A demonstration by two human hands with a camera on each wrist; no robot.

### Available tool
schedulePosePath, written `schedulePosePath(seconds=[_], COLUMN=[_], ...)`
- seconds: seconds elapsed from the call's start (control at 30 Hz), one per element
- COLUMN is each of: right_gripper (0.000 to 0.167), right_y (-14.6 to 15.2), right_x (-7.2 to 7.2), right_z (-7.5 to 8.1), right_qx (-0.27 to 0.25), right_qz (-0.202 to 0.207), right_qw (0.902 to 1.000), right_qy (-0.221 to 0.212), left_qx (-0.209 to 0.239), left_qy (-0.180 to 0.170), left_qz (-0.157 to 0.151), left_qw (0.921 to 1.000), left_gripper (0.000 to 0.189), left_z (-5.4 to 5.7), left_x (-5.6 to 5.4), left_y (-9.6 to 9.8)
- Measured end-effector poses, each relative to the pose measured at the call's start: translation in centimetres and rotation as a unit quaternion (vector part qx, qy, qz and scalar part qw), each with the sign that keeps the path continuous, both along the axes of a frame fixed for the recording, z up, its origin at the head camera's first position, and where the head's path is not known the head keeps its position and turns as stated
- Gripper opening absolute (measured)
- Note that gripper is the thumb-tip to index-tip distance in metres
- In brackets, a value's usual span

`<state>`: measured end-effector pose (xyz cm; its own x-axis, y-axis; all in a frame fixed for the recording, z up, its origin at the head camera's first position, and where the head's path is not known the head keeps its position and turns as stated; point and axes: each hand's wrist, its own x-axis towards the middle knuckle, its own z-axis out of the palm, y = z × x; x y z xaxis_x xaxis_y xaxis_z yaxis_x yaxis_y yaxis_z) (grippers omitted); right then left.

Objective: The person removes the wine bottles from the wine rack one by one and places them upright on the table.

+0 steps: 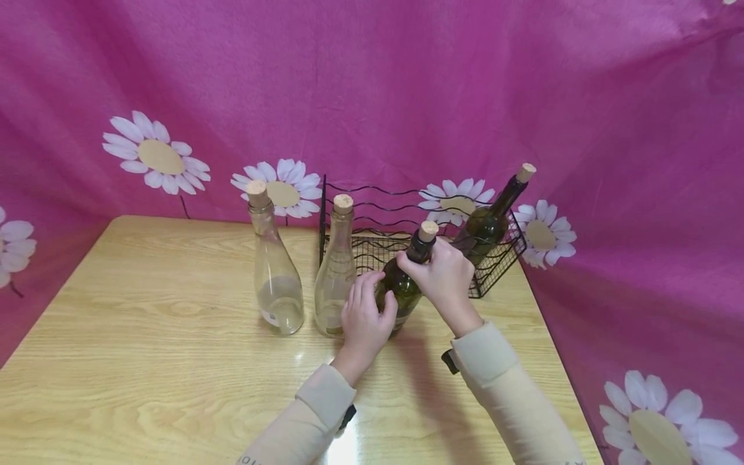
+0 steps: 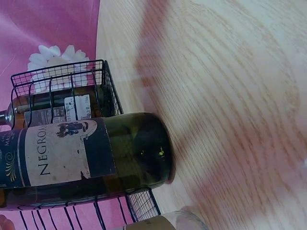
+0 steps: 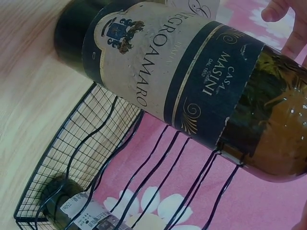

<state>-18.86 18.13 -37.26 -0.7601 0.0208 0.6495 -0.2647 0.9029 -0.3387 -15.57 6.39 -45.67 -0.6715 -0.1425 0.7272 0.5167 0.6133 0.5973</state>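
Observation:
A dark green wine bottle [image 1: 401, 284] with a cork and a "Negroamaro" label [image 3: 139, 52] leans slightly in front of the black wire rack [image 1: 374, 244]. My right hand [image 1: 444, 274] grips it just below the neck. Beside its body is my left hand [image 1: 367, 316], fingers loosely bent and spread; whether they touch the glass is hard to tell. I cannot tell if the bottle's base rests on the table. Another dark corked bottle [image 1: 485, 226] lies tilted inside the rack's right end, its label [image 2: 76, 108] showing in the left wrist view.
Two clear corked bottles stand on the wooden table [image 1: 174, 361]: one [image 1: 278, 284] farther left, the other [image 1: 335, 278] close to my left hand, before the rack's left end. A pink flowered cloth [image 1: 372, 97] hangs behind the table.

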Motion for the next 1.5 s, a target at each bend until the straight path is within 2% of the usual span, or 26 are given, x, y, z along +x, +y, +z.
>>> schedulePosePath(seconds=[0.3,0.77,0.93,1.17,1.5], right_gripper=[0.031,0.03,0.03,0.03,0.031], right_y=[-0.12,-0.33,-0.37,-0.42,-0.57], right_x=[0.04,-0.13,-0.1,0.01,0.12], right_z=[0.09,-0.12,-0.15,-0.02,-0.32], right_qx=[0.0,-0.005,-0.004,-0.005,-0.011], right_qz=[-0.003,0.0,0.0,0.001,0.004], right_qw=[1.0,0.9999,0.9999,0.9998,0.9999], right_qy=[-0.008,-0.011,-0.016,-0.019,0.011], left_qx=[-0.005,0.004,0.003,-0.007,-0.009], left_qy=[0.007,0.007,0.019,0.055,0.07], left_qz=[0.011,0.0,-0.007,-0.008,-0.008], left_qw=[0.9999,1.0,0.9998,0.9984,0.9975], left_gripper=[0.028,0.027,0.027,0.029,0.032], left_z=[-0.2,-0.36,-0.48,-0.67,-0.76], left_x=[0.04,0.08,0.04,-0.12,-0.21], left_y=[-0.04,-0.16,-0.24,-0.41,-0.43])
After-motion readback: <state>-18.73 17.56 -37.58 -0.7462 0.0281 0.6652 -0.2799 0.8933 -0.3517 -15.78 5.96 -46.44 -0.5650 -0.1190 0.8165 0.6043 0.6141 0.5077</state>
